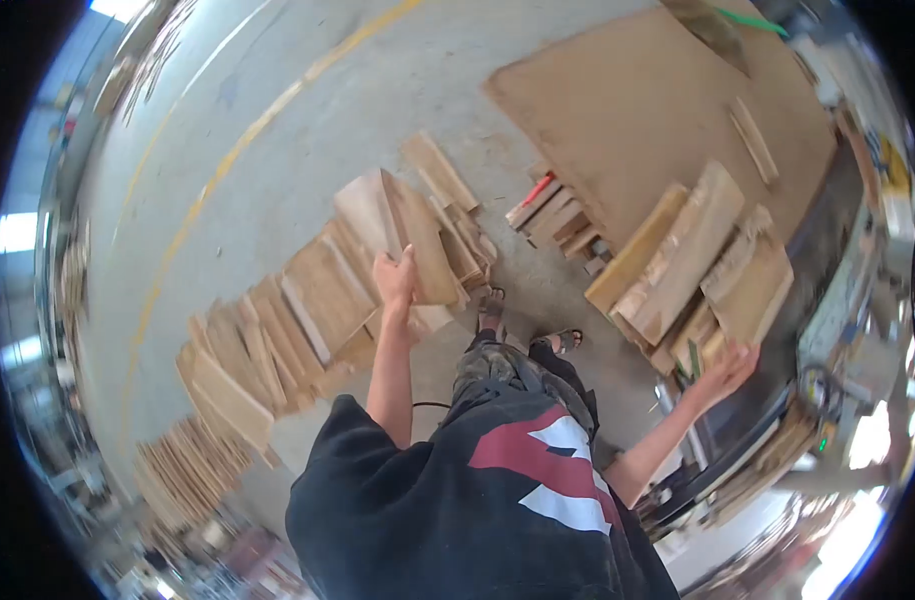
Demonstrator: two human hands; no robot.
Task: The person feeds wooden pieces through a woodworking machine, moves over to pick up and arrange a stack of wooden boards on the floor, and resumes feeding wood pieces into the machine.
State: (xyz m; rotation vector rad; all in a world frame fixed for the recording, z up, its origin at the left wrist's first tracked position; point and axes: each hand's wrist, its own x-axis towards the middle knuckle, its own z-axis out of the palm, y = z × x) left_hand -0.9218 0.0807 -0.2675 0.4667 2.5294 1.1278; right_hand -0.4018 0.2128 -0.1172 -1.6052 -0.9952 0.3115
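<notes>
My left hand (395,278) is closed on the near end of a wooden board (365,205), its thumb along the edge. That board is raised over a row of stacked boards (322,285) on the floor. On the other side, my right hand (725,372) is at the near end of another wooden board (752,285), its fingers around the edge. This second board leans over several rough boards (682,265) piled on the brown sheet. The undersides of both hands are hidden.
A large brown sheet (637,110) covers the work surface, with a narrow wood strip (755,140) on it. Wood offcuts (562,215) are stacked beside it near my feet. More boards (187,465) stand at the lower left. Machinery (857,360) lines the right side.
</notes>
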